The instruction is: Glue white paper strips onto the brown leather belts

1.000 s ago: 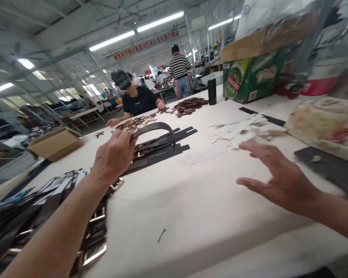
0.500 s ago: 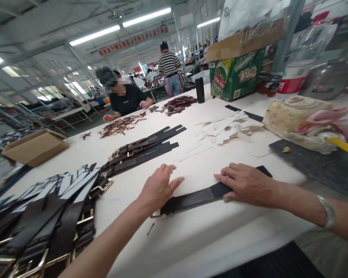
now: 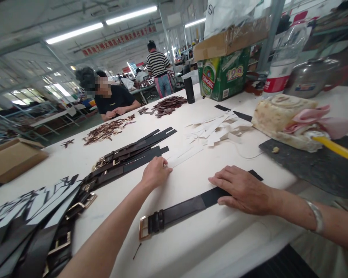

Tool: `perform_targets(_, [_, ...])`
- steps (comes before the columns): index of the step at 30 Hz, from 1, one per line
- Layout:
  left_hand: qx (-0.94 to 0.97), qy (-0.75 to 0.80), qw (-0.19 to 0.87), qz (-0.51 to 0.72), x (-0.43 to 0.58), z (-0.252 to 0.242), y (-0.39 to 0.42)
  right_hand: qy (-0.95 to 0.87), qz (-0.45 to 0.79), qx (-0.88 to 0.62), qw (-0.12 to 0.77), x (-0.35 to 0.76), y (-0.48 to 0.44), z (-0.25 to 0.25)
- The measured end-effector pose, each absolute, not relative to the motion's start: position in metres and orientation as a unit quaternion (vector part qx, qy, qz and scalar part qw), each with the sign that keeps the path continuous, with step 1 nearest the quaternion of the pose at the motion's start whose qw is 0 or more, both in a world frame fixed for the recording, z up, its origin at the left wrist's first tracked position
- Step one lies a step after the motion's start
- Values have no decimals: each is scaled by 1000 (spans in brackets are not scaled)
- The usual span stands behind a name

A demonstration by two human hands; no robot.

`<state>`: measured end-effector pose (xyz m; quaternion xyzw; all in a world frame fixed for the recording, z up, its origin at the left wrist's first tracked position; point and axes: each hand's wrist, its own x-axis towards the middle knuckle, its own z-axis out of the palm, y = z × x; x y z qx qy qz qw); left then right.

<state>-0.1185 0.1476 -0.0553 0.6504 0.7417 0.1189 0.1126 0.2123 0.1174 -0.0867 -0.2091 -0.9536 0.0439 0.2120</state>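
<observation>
A black leather belt with a gold rectangular buckle lies across the white table in front of me. My right hand rests flat on its strap, with the pointed tip showing beyond my fingers. My left hand is off the belt, its fingertips on the table beside a white paper strip. Just past that hand lies a row of black belts with metal buckles. A heap of dark belts with white strips fills the near left.
Brown leather scraps and a second pile lie farther along the table, where a co-worker sits. White paper offcuts lie at the right. A green Tsingtao carton, a black flask and a dark mat stand beyond.
My left hand has moved off the belt, up the table toward the paper strip. The belt's buckle end now shows at the lower left. The view has shifted slightly.
</observation>
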Motion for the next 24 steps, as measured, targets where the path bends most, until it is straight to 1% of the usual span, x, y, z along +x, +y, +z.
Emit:
perform_targets(3, [626,743,172,161,-115,-52,148,-945,59,-202,252,214,119,-86])
perform_targets(6, [592,724,280,218,-105,-43,136,-899,140,-220,352,215,119,-85])
perform_targets(8, [568,700,350,256,-95,-33,120,-831,257,-271,412,214,118,-83])
perform_targets(11, [495,642,484,330,-77,-18,89,-659,492,-343,454,205,115,-77])
perform_targets(13, [404,585,590,382,-63,-11,68,-528,628,-314,477,196,113,-71])
perform_targets(15, [326,539,660,409,-48,-9,50,-428,706,-246,508,188,112,-63])
perform_targets(19, [305,513,691,407,-24,-13,26,-340,745,-160,551,179,107,-50])
perform_targets(24, [290,501,706,408,-9,-17,7,-297,773,-147,541,182,94,-44])
